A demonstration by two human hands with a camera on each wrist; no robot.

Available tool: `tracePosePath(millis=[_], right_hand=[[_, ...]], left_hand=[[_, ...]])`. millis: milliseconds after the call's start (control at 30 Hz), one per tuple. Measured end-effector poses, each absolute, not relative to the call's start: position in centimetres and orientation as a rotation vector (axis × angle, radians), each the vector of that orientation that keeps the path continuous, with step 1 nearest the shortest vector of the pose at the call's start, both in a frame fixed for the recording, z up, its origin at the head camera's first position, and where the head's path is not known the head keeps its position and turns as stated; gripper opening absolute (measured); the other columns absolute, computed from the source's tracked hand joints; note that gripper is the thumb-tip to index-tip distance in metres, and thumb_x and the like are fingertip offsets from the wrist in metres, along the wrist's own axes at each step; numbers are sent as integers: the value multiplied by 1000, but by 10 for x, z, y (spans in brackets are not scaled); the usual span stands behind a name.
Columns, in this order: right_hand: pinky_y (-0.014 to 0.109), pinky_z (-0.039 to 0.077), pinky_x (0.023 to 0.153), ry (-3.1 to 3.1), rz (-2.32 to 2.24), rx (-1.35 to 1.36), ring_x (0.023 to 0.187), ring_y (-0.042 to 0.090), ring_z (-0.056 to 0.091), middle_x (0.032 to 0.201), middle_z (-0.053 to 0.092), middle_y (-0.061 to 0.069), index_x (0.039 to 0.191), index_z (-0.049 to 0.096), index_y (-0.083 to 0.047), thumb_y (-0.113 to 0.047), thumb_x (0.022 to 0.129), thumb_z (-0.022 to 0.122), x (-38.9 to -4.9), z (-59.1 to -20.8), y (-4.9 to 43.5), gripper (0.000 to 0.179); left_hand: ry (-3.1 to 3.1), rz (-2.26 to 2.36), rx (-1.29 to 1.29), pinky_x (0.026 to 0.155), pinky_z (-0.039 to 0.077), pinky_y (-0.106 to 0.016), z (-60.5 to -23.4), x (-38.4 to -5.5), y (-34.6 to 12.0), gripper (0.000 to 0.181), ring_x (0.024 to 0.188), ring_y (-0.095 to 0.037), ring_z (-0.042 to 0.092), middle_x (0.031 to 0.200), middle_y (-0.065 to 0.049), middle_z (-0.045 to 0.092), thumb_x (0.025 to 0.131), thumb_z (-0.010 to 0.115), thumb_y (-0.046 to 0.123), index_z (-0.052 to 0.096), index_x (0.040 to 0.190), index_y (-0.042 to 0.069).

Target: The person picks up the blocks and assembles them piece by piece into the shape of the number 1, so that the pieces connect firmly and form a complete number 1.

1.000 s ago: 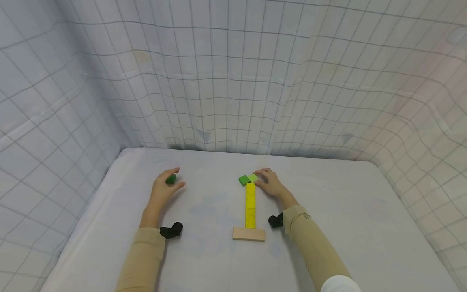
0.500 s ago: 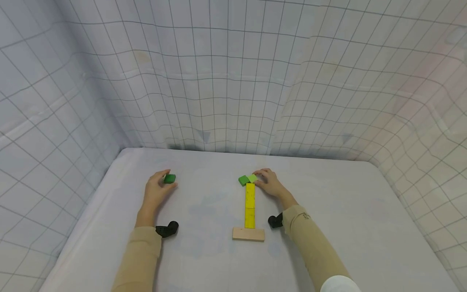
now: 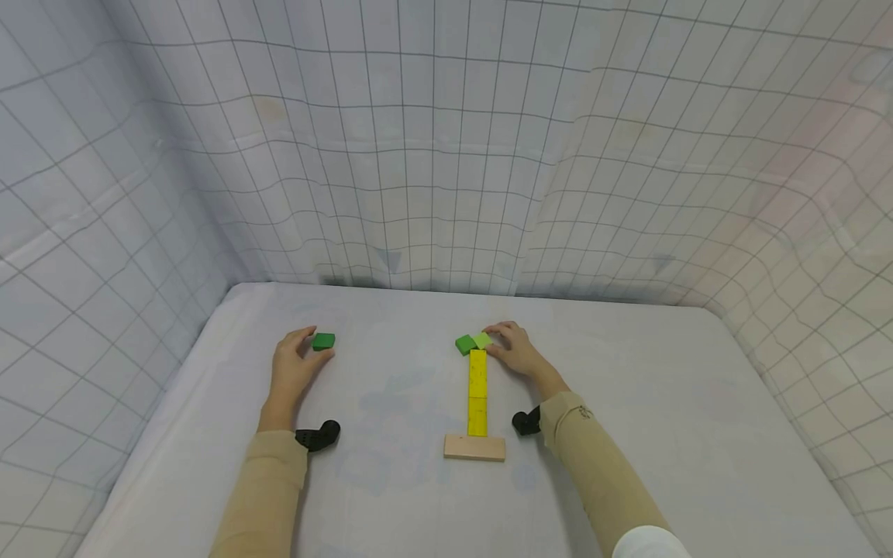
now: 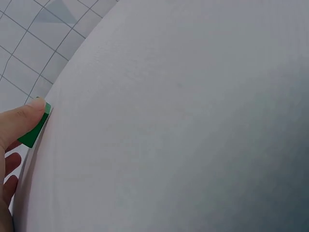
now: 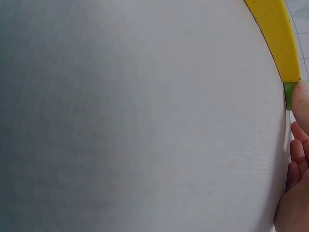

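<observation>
My left hand [image 3: 289, 368] is at the left of the table, thumb and fingers curved about a dark green block [image 3: 324, 341]. In the left wrist view the thumb [image 4: 24, 121] lies over this block. My right hand [image 3: 516, 349] pinches a light green block [image 3: 482, 340] at the far end of two yellow blocks [image 3: 477, 395] laid in a line. A mid-green block [image 3: 465, 345] sits at the light green one's left. In the right wrist view the right thumb [image 5: 301, 104] covers most of the light green block, beside a yellow block [image 5: 277, 38].
A plain wooden block [image 3: 474, 448] lies crosswise at the near end of the yellow line. White cloth covers the table [image 3: 391, 496], and checked cloth walls [image 3: 446, 155] rise behind it and at both sides. Black wrist devices [image 3: 318, 436] sit by both cuffs.
My left hand has drawn back to the left and its fingers have come closer together about the dark green block, which stays nearly in place. My right hand stays still.
</observation>
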State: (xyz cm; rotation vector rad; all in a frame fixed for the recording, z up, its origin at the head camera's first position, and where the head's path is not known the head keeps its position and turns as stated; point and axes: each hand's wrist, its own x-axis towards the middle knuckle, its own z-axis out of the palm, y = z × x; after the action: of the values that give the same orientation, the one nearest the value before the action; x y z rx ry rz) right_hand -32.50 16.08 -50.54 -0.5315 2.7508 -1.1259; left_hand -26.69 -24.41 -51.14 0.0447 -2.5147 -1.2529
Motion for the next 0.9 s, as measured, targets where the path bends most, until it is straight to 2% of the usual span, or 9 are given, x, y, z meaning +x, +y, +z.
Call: tracePosePath(millis=[367, 900], right_hand=[[52, 26, 101, 2768, -1105, -560, 121, 36, 32, 130, 40, 18, 123, 53, -9, -20, 91, 58, -325, -505, 161, 35], [52, 25, 102, 2757, -1114, -544, 122, 35, 32, 130, 40, 16, 123, 53, -11, -21, 90, 58, -327, -507, 161, 35]], left_hand=[[-2575, -1155, 148, 99, 30, -49, -511, -268, -240, 55, 117, -41, 37, 124, -26, 47, 78, 73, 17, 51, 122, -7], [-2534, -1198, 148, 98, 31, -48, -510, -269, -236, 52, 116, -39, 38, 125, -24, 47, 80, 71, 17, 51, 122, -7]])
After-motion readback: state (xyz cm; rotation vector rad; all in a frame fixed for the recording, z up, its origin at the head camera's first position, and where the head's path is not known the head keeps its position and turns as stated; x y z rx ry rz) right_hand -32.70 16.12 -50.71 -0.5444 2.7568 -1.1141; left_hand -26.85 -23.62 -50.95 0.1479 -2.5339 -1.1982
